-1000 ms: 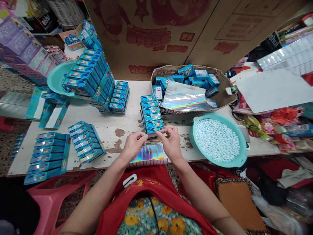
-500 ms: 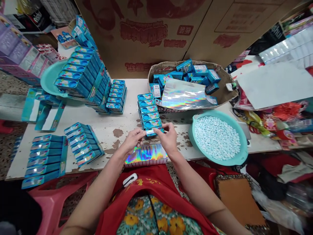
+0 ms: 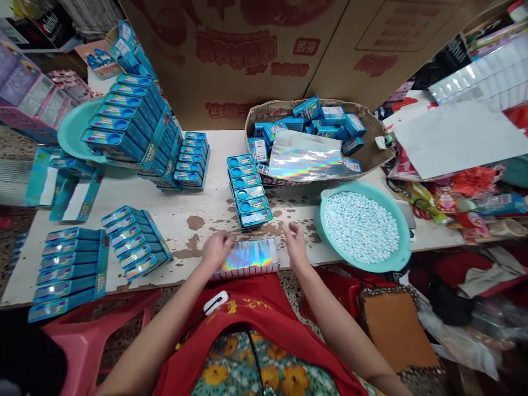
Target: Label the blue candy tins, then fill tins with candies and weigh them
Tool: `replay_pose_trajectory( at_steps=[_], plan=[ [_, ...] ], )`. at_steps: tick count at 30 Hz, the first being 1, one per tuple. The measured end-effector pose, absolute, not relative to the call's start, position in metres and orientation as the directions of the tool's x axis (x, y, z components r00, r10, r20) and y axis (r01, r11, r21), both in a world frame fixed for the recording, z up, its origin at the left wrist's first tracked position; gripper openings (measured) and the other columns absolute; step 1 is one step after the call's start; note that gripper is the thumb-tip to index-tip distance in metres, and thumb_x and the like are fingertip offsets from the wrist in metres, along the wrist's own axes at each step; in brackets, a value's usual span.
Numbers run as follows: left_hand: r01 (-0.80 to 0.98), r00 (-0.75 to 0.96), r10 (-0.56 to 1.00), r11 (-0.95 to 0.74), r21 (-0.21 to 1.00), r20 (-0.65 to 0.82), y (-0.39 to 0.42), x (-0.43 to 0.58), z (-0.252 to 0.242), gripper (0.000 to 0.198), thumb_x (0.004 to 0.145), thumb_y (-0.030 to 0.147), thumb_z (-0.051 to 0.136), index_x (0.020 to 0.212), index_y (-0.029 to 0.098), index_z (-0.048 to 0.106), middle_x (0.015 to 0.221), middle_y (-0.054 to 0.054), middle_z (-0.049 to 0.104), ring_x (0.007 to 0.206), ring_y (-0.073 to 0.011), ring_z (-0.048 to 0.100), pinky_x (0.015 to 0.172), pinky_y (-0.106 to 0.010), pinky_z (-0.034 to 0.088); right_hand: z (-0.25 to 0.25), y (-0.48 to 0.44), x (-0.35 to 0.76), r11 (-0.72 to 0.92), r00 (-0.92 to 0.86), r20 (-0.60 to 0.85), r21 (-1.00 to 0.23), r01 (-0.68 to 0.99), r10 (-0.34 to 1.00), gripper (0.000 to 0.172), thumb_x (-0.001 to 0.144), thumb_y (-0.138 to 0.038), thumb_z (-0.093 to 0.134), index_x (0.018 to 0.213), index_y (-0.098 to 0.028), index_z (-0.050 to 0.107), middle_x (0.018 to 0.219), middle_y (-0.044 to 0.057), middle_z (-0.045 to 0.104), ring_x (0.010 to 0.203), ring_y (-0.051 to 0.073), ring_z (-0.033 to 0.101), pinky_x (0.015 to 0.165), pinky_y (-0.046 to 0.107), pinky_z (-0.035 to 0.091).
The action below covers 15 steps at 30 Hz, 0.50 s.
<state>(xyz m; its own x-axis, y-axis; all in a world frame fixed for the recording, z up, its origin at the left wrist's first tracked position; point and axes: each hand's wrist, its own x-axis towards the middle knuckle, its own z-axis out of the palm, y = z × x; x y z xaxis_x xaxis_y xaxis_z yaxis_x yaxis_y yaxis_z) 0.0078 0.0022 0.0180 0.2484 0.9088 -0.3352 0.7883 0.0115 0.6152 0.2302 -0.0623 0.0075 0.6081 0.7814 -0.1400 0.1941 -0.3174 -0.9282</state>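
My left hand (image 3: 216, 247) rests at the left end of a stack of holographic sheets (image 3: 251, 256) at the table's near edge, its fingers curled onto the corner. To the right of that stack my right hand (image 3: 295, 242) hovers just above the table with its fingers loosely apart and nothing in it. Just beyond both hands lies a row of several small blue tins (image 3: 248, 191), lids up, the nearest one about a hand's width away.
A teal basin of white pellets (image 3: 362, 226) sits at the right. A cardboard tray (image 3: 373, 144) at the back holds loose blue tins and a holographic sheet (image 3: 304, 157). Display cartons of blue tins (image 3: 136, 239) fill the left side, and a tall stack (image 3: 132, 124) stands beside a teal bowl (image 3: 72, 135).
Both hands have left the nearest tin in the row and drawn back toward me. The left hand now sits on the holographic stack and the right hand beside it. The view tilted slightly.
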Motion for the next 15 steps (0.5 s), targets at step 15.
replay_pose_trajectory(
  at_steps=[15],
  plan=[
    [0.689, 0.62, 0.726, -0.322, 0.65, -0.298, -0.013, 0.074, 0.009, 0.037, 0.09, 0.034, 0.035, 0.078, 0.019, 0.067, 0.082, -0.007, 0.069, 0.08, -0.0205, 0.06, 0.076, -0.03, 0.035, -0.003, -0.101, 0.217, -0.055, 0.145, 0.143, -0.499, 0.865, 0.979, 0.029, 0.088, -0.023, 0.055, 0.116, -0.029, 0.061, 0.126, 0.009, 0.053, 0.115, 0.029, 0.046, 0.096, 0.048, 0.038]
  ],
)
